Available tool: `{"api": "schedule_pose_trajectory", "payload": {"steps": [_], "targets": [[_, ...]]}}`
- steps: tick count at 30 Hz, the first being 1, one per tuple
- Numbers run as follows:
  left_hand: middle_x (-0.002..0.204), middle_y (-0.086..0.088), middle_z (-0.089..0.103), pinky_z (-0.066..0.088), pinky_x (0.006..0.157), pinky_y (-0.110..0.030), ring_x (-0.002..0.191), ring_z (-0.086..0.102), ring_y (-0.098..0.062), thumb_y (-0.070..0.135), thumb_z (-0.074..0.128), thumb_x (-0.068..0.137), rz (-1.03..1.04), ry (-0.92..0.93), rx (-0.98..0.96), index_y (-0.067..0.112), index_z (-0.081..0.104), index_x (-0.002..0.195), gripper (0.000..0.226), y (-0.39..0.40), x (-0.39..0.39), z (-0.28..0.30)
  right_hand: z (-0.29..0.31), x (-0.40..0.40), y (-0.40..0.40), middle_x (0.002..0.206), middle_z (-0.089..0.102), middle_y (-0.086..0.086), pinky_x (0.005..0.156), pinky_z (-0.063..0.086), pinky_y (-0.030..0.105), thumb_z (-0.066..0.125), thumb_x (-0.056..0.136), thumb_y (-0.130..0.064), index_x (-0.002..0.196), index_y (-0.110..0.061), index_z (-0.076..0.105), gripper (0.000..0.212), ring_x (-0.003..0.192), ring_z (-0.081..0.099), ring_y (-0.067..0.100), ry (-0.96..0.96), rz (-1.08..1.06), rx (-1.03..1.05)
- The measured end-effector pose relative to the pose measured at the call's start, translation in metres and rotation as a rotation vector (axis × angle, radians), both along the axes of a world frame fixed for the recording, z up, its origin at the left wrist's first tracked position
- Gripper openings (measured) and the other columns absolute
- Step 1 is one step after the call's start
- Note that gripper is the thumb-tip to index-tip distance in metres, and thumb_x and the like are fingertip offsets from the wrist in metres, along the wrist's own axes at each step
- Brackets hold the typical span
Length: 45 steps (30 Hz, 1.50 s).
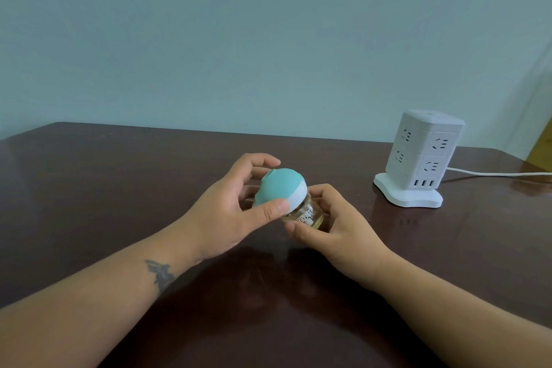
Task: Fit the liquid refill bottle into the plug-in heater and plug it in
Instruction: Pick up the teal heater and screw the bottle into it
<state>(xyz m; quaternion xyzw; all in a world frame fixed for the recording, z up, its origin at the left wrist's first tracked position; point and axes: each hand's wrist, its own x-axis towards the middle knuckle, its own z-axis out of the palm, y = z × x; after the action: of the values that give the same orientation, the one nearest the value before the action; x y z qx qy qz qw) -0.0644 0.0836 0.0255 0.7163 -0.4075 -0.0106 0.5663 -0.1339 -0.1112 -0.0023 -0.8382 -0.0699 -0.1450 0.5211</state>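
The plug-in heater [280,188] is a teal dome with a white band, held tilted above the table's middle. My left hand [230,212] grips it, thumb on the front edge and fingers curled over the far side. Joined to the heater's underside is the clear refill bottle [307,215] with pale yellow liquid and white print. My right hand [331,227] wraps the bottle from below and the right. The heater's plug pins are hidden. How deep the bottle sits in the heater cannot be told.
A white tower power strip [418,158] with several sockets and USB ports stands at the right rear of the dark brown table [119,188]. Its white cord [493,173] runs off to the right. A pale blue wall rises behind the table.
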Motion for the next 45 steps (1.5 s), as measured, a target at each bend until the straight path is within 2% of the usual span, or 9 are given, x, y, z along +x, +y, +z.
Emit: {"api": "schedule_pose_trajectory", "payload": {"steps": [6,14,18,22,27,30,33,38,45], "targets": [[0.105,0.009,0.060,0.044,0.070,-0.005,0.093,0.058,0.002,0.071,0.050,0.071,0.230,-0.165,0.125,0.040,0.055,0.107,0.048,0.004,0.003,0.016,0.000,0.000,0.001,0.099,0.070,-0.006,0.082,0.056,0.035,0.077,0.066,-0.048,0.107,-0.032,0.056,0.048,0.084,0.067,0.010,0.002,0.003,0.032],[0.092,0.010,0.062,0.046,0.067,-0.010,0.083,0.058,-0.005,0.065,0.050,0.072,0.205,-0.230,0.272,0.032,0.061,0.104,0.047,0.007,-0.004,0.029,-0.001,0.000,0.000,0.103,0.069,-0.004,0.085,0.056,0.040,0.078,0.064,-0.049,0.108,-0.032,0.056,0.052,0.090,0.068,0.016,0.008,0.004,0.032],[0.099,0.017,0.063,0.042,0.070,-0.009,0.090,0.058,0.002,0.044,0.063,0.085,0.158,-0.194,0.332,0.042,0.059,0.108,0.024,0.011,0.000,0.030,0.000,-0.001,0.000,0.102,0.070,-0.005,0.086,0.056,0.040,0.078,0.065,-0.049,0.108,-0.033,0.056,0.050,0.089,0.067,0.014,0.019,-0.005,0.013],[0.105,0.034,0.057,0.045,0.077,-0.012,0.097,0.058,0.004,0.028,0.066,0.088,0.082,-0.142,0.381,0.051,0.054,0.110,0.034,0.015,0.003,0.032,0.001,-0.002,0.000,0.102,0.070,-0.004,0.087,0.055,0.043,0.079,0.069,-0.042,0.108,-0.031,0.056,0.047,0.089,0.067,0.016,0.024,-0.010,0.000],[0.111,0.030,0.058,0.048,0.087,-0.021,0.100,0.061,-0.001,0.012,0.061,0.090,0.024,-0.053,0.347,0.048,0.056,0.110,0.042,0.017,0.003,0.034,0.001,-0.002,0.001,0.104,0.070,-0.002,0.089,0.053,0.045,0.080,0.071,-0.039,0.109,-0.029,0.055,0.047,0.092,0.067,0.019,0.031,-0.007,0.008],[0.106,0.020,0.058,0.045,0.073,-0.015,0.088,0.061,-0.004,0.041,0.056,0.085,0.145,-0.035,0.267,0.044,0.053,0.109,0.024,0.013,0.000,0.034,0.001,-0.002,0.001,0.104,0.070,-0.003,0.090,0.053,0.044,0.080,0.071,-0.039,0.109,-0.028,0.055,0.047,0.092,0.067,0.018,0.031,-0.009,0.009],[0.089,0.010,0.060,0.040,0.064,-0.023,0.071,0.057,0.000,0.076,0.042,0.080,0.292,-0.140,0.312,0.038,0.054,0.103,0.046,0.010,0.000,0.030,0.001,-0.003,0.000,0.104,0.070,-0.004,0.089,0.053,0.042,0.080,0.070,-0.040,0.109,-0.029,0.055,0.047,0.091,0.067,0.016,0.028,-0.011,-0.005],[0.076,0.010,0.062,0.040,0.058,-0.024,0.065,0.057,0.002,0.082,0.033,0.069,0.328,-0.239,0.396,0.040,0.053,0.099,0.055,0.005,-0.005,0.023,0.001,-0.003,0.001,0.103,0.070,-0.004,0.089,0.055,0.042,0.078,0.066,-0.046,0.110,-0.029,0.055,0.052,0.091,0.068,0.016,0.031,0.000,-0.006],[0.113,0.015,0.061,0.047,0.088,-0.025,0.099,0.062,-0.001,0.051,0.052,0.088,0.109,-0.082,0.403,0.050,0.049,0.118,0.031,0.007,-0.006,0.026,-0.001,-0.002,0.000,0.102,0.071,-0.005,0.089,0.054,0.041,0.078,0.066,-0.046,0.110,-0.030,0.055,0.052,0.091,0.068,0.015,0.036,-0.006,0.019]]}}
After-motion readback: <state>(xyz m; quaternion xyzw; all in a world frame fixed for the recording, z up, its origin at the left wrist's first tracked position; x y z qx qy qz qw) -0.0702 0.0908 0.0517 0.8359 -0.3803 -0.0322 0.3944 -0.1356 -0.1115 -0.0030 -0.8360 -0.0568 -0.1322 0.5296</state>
